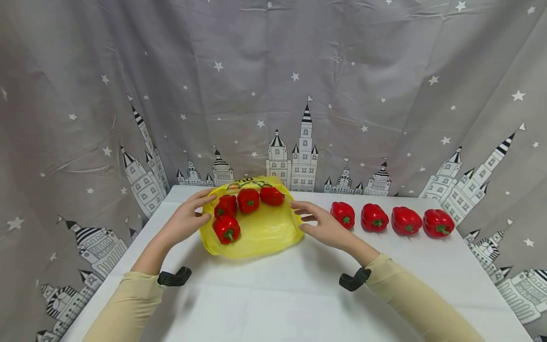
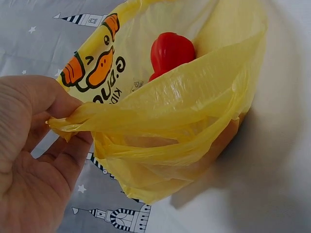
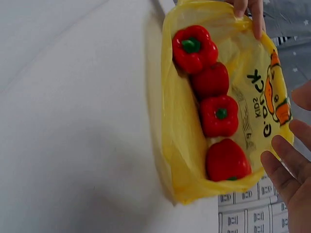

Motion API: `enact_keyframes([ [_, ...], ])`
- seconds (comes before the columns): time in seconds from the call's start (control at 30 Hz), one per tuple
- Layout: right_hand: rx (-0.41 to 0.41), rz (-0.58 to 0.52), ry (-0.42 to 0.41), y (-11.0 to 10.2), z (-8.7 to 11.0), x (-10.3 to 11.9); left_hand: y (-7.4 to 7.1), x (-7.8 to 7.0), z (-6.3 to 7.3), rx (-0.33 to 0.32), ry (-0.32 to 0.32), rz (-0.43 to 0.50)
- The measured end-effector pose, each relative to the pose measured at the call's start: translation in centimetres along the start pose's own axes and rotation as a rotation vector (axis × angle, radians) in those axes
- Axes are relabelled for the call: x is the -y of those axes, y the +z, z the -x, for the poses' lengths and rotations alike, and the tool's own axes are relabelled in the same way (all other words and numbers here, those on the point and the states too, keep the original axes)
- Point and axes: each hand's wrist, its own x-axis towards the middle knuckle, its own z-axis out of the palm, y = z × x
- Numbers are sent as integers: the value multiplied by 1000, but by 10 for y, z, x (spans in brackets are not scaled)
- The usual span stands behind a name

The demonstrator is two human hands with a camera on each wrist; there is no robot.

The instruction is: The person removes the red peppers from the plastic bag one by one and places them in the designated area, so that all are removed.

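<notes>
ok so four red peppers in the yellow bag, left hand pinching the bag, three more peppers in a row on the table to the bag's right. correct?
Not quite: the row on the table has four peppers, not three; see the head view. The rest holds: four red peppers in the yellow bag, left hand pinching it.

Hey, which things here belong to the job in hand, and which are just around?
Part of the job, it seems:
yellow bag, pinched at its edge by the left hand, with the right hand at its other side
four red peppers inside it
probably the row of four peppers outside it

Just around:
castle-print curtain
white table
black wristbands
</notes>
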Motion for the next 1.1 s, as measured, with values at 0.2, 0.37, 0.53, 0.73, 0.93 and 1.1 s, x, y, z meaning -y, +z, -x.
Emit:
enact_keyframes([
  [0.2,46,-28,-30,19,-18,3,1,2,0,3,8,4],
  [0.37,80,-53,-57,32,-28,9,1,2,0,0,10,2],
  [0.53,153,-73,-61,44,-39,12,1,2,1,0,5,5],
  [0.73,187,-95,-18,59,-57,14,2,3,1,-6,6,5],
  [0.93,181,-108,-6,76,-77,8,3,4,1,-5,-8,9],
  [1.1,186,-91,-14,91,-90,6,3,4,1,-6,-12,15],
])
